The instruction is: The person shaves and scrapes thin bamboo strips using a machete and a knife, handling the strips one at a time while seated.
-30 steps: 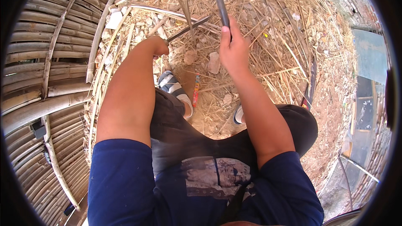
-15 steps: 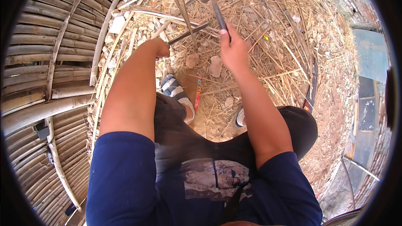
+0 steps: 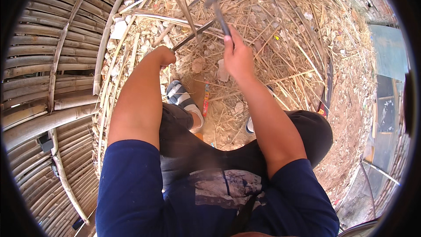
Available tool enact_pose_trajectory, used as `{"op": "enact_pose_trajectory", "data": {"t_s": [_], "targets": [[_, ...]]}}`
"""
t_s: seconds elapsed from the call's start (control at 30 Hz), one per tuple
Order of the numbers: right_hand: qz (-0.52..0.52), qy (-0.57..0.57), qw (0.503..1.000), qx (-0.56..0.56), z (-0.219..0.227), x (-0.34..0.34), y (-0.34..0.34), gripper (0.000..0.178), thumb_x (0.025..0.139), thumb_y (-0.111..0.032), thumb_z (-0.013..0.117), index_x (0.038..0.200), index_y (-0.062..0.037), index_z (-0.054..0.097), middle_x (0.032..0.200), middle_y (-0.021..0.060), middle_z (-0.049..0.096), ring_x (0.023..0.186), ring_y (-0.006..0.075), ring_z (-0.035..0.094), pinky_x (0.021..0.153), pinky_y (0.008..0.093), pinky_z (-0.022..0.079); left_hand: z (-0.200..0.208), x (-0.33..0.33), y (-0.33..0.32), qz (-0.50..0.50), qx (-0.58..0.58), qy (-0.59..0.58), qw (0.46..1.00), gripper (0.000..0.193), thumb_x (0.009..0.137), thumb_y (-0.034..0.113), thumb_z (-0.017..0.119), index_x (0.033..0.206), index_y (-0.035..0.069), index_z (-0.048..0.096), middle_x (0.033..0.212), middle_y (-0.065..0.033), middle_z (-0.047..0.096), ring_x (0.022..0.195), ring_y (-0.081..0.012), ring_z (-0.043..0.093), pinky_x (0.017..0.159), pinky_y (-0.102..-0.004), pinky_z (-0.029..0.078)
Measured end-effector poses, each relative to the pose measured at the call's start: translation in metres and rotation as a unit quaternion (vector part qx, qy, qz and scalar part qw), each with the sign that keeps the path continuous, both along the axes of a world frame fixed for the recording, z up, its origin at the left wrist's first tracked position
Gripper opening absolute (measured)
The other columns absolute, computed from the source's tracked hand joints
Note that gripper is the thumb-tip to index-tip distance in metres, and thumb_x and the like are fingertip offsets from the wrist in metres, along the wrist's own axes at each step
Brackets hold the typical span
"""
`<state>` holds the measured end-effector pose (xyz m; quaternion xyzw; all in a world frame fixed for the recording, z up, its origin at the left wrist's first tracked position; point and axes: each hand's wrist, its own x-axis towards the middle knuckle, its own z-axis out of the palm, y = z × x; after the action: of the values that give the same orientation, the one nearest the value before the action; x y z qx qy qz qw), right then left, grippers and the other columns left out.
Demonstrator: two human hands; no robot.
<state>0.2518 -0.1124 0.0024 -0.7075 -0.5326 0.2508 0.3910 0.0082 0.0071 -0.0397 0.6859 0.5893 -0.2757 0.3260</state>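
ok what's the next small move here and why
Probably tap the hammer down on the free end of the dark blade: the right grip has the hammer's head near that end, and the left grip holds the dark blade so it crosses the bamboo strip in view. Whether blade and strip touch is hard to tell.

Printed navy T-shirt (image 3: 197, 215), black trousers (image 3: 190, 147)

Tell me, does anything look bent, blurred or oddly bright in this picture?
Head view: the bamboo wall bends toward the picture's rim; the hammer looks slightly blurred, perhaps from motion; the straw is bright, the trousers dark.
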Motion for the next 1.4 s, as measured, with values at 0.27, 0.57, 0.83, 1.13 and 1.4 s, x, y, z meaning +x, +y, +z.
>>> {"op": "enact_pose_trajectory", "data": {"t_s": [0.27,0.57,0.83,1.13,1.4], "targets": [[0.03,-0.08,0.994,-0.067,-0.045,0.007,-0.019,0.046,0.105,-0.03,0.05,0.148,-0.0141,0.049,0.08,0.0244,0.069,0.075,0.0441,0.069,0.068,0.0524,0.053,0.007,0.029,-0.004,-0.038,0.04,-0.01,0.998,0.035,0.088,0.018,0.051,0.109,0.003,0.075,0.092,-0.0165,0.075,0.071,-0.0277,0.074,0.071,-0.0404,0.059],[-0.01,-0.011,1.0,0.012,0.001,-0.001,0.004,0.044,0.104,-0.026,0.051,0.146,-0.0116,0.051,0.078,0.0246,0.069,0.074,0.0456,0.069,0.069,0.0543,0.053,-0.019,0.017,0.003,-0.082,0.002,0.019,0.996,0.035,0.087,0.015,0.048,0.101,0.001,0.076,0.094,-0.0184,0.075,0.071,-0.0272,0.073,0.07,-0.0399,0.059],[0.076,-0.081,0.981,-0.159,-0.041,0.005,-0.007,0.044,0.105,-0.029,0.049,0.144,-0.0094,0.052,0.085,0.0268,0.069,0.083,0.0468,0.069,0.074,0.0552,0.053,-0.028,0.015,0.0,-0.025,0.009,0.0,1.0,0.033,0.085,0.014,0.053,0.103,-0.003,0.075,0.091,-0.0199,0.073,0.069,-0.0275,0.072,0.066,-0.0411,0.058],[0.016,0.022,1.0,-0.007,-0.013,-0.006,0.012,0.044,0.105,-0.028,0.048,0.145,-0.0087,0.05,0.088,0.0255,0.07,0.081,0.0459,0.069,0.074,0.0539,0.053,-0.026,0.013,0.0,0.024,0.0,-0.001,1.0,0.033,0.086,0.013,0.053,0.104,-0.003,0.075,0.091,-0.0189,0.073,0.07,-0.0251,0.072,0.063,-0.0398,0.059],[0.042,-0.06,0.993,-0.09,-0.046,-0.002,-0.004,0.046,0.106,-0.028,0.047,0.149,-0.0124,0.045,0.086,0.0234,0.07,0.081,0.0433,0.07,0.073,0.0529,0.054,-0.029,0.017,0.0,0.079,-0.013,-0.008,0.997,0.032,0.086,0.017,0.055,0.104,-0.002,0.075,0.1,-0.0206,0.074,0.083,-0.03,0.074,0.074,-0.0407,0.06]]}}
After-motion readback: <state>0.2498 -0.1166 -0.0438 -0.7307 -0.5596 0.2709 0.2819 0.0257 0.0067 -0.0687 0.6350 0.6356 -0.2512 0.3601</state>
